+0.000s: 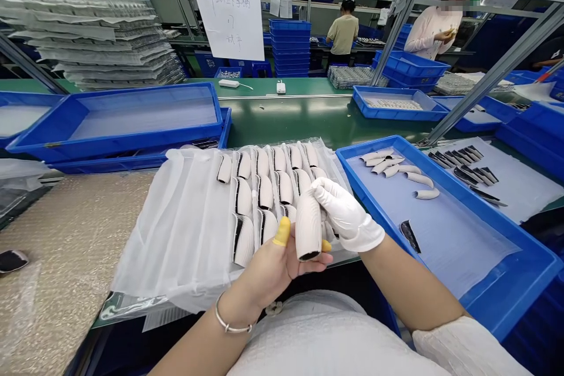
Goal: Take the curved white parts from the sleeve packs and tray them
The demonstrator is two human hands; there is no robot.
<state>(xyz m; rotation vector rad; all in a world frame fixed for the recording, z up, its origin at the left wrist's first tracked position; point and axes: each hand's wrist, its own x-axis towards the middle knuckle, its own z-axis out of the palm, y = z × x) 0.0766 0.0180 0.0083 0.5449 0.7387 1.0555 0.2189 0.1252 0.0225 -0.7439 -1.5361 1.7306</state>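
Note:
A cream, finely ribbed curved shell (308, 226) with a dark inside stands upright between my hands. My right hand (341, 211), in a white glove, pinches its upper end. My left hand (282, 255), with yellow finger cots on the thumb and a finger, cradles its lower part; some fingers are hidden behind it. Just beyond, rows of similar shells (265, 192) lie in a tray lined with white sheet (185, 217). To the right, a blue bin (458, 235) holds several loose shells (418, 179) and one dark-sided piece (410, 236).
Bubble wrap (66, 247) covers the left side. Blue trays (145, 141) stand behind it, below stacked lined trays (97, 41). Dark pieces (476, 173) lie on white sheet at right. A metal post (497, 70) slants there. Two people (343, 32) are across the bench.

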